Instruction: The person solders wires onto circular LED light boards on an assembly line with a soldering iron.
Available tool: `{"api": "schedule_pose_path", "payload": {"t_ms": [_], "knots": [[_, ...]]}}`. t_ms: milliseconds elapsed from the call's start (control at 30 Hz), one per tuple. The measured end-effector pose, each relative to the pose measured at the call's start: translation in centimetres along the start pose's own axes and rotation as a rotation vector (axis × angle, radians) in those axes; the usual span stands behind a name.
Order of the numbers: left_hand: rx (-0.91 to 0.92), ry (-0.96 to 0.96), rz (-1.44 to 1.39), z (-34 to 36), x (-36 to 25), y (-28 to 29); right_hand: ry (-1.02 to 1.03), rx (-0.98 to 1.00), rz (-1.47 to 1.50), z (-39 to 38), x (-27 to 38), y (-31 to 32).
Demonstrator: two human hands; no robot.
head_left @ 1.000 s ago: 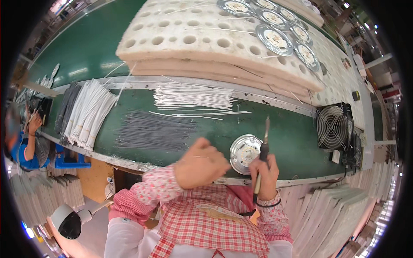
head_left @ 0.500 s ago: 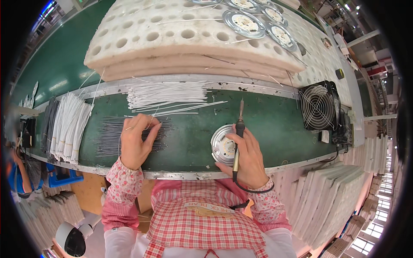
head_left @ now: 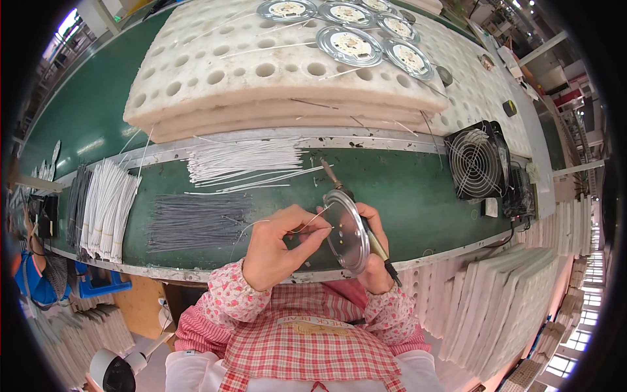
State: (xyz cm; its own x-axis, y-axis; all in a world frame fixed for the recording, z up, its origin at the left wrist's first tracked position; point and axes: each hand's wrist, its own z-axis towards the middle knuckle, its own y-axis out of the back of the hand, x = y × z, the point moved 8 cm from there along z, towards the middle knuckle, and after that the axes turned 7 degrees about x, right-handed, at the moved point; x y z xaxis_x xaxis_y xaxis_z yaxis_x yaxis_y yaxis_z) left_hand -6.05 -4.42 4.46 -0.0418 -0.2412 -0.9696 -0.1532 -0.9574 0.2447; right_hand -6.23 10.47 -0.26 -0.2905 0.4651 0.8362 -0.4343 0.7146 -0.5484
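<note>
My left hand [head_left: 277, 245] pinches a thin pale wire [head_left: 307, 224] and holds its end against a round silver metal disc [head_left: 347, 230]. My right hand [head_left: 374, 251] tilts that disc up on edge and also grips a soldering iron [head_left: 353, 202], whose tip points away from me over the green bench [head_left: 405, 189]. A bundle of dark grey wires [head_left: 196, 222] lies just left of my left hand, and loose white wires [head_left: 245, 160] lie beyond it.
A stack of white foam boards with round holes [head_left: 274, 85] fills the far side, carrying several silver discs [head_left: 353, 42]. A black fan [head_left: 480, 160] stands at the right. Bundled white wires [head_left: 104, 206] sit at far left. Stacked white boards [head_left: 509, 307] lean lower right.
My left hand left the dark wire bundle and came to the disc with a wire. My right hand lifted the disc from lying flat to standing on edge.
</note>
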Motion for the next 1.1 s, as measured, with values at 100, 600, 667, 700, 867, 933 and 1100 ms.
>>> {"api": "schedule_pose_path", "payload": {"t_ms": [100,600,667,700,867,933,1100], "knots": [[-0.01,-0.008,0.02,0.0,0.0,0.1,-0.009,0.012,-0.06,-0.2,-0.1,-0.2],[-0.001,-0.069,0.15,-0.5,-0.8,0.3,0.022,0.074,-0.09,-0.3,-0.6,-0.3],[0.0,-0.076,0.164,-0.5,-0.8,0.2,0.018,0.077,-0.086,-0.3,-0.6,-0.3],[-0.003,-0.085,0.182,-0.5,-0.8,0.2,0.015,0.08,-0.086,-0.3,-0.7,-0.3],[0.002,-0.135,0.221,-0.4,-0.9,0.1,-0.008,0.081,-0.049,-0.5,-1.4,0.1],[-0.01,-0.192,0.274,-0.4,-1.4,0.0,-0.016,0.07,0.014,-0.5,-1.5,0.1],[-0.056,-0.3,0.407,-0.8,-1.9,-0.2,0.073,0.085,-0.151,-0.4,-1.0,0.1]]}}
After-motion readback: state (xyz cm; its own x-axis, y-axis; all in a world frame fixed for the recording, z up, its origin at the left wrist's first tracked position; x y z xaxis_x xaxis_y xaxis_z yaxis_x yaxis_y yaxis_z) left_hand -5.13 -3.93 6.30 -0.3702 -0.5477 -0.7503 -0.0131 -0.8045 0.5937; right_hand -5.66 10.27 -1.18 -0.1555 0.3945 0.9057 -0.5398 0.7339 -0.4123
